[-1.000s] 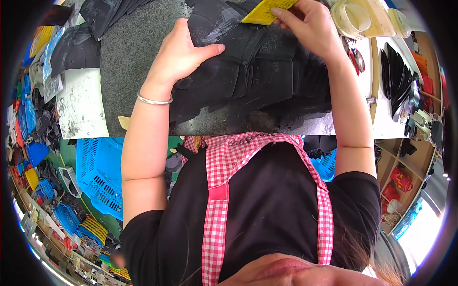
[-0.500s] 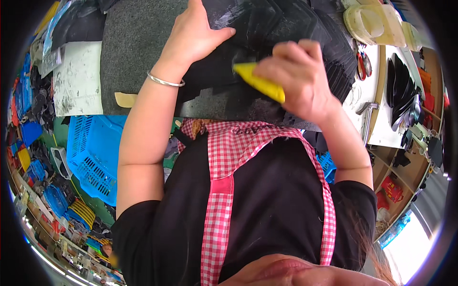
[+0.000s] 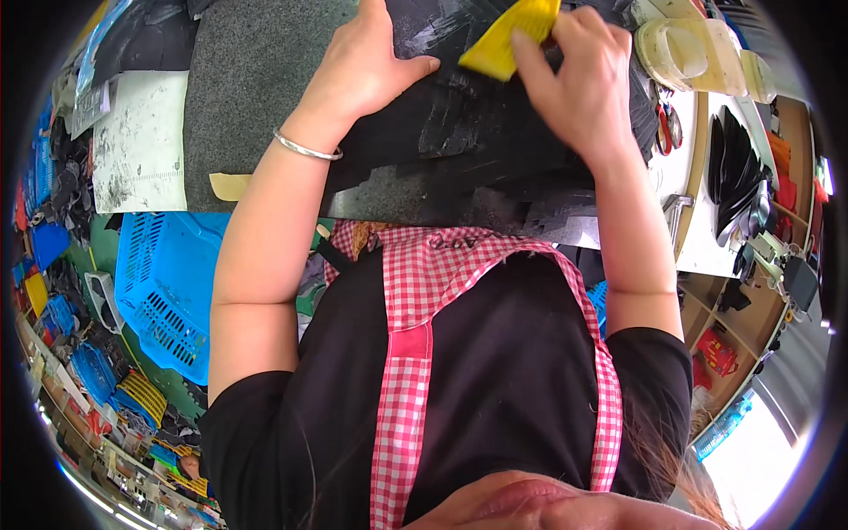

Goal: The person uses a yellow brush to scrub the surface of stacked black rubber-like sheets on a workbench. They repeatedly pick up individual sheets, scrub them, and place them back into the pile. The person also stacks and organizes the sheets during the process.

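My right hand (image 3: 583, 75) pinches a flat yellow scraper (image 3: 508, 40) between thumb and fingers, near the top edge. Its blade end slants down to the left over black sheet material (image 3: 459, 115), which has shiny, streaky patches and overlapping edges. On the left part of that material rests my left hand (image 3: 364, 66), thumb stretched out to the right and nothing held; its fingertips run out at the top. A silver bangle (image 3: 306, 148) circles the left wrist. Under the black sheets lies a dark grey speckled board (image 3: 238, 97).
Left of the board are a stained white sheet (image 3: 141, 141) and a tan scrap (image 3: 230, 186). A blue plastic basket (image 3: 172, 291) stands below the table edge. To the right are a translucent container (image 3: 685, 53), red-handled pliers (image 3: 669, 124), a hammer (image 3: 677, 203) and black cut pieces (image 3: 738, 177).
My right hand has moved up and away with the scraper, whose blade has turned to point more downward. My left hand has stayed nearly in place.
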Demonstrator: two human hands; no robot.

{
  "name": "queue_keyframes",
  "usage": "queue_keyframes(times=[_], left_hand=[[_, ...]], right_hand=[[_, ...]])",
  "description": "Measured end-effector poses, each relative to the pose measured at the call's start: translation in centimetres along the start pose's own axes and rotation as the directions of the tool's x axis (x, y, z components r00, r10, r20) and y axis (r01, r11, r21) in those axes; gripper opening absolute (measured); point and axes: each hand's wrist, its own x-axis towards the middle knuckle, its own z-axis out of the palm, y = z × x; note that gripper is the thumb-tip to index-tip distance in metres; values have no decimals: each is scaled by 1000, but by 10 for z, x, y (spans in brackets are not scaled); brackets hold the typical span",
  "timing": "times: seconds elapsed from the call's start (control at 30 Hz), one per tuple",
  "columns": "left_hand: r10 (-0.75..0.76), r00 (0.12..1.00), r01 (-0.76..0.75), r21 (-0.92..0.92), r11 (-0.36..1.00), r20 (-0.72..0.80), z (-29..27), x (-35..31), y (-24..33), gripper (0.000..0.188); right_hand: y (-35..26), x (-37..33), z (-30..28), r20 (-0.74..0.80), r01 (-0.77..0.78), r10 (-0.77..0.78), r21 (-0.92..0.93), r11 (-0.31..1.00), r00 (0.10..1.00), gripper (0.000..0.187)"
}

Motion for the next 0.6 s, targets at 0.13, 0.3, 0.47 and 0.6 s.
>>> queue_keyframes(times=[0.13,0.3,0.47,0.6], left_hand=[[-40,999,40,20,999,23,0,4,2,70],[5,994,-9,-33,999,-105,13,-1,-13,73],[-60,972,-144,-781,608,-226,18,-6,-47,44],[-231,943,-154,-930,333,-239,-90,-28,-73,36]], right_hand=[[13,22,-7,-69,-27,16,-163,986,997,18],[-11,7,-15,48,260,-282,260,930,958,13],[-8,-4,-41,91,-88,49,510,856,995,20],[57,-30,-44,-150,-296,574,737,607,805,31]])
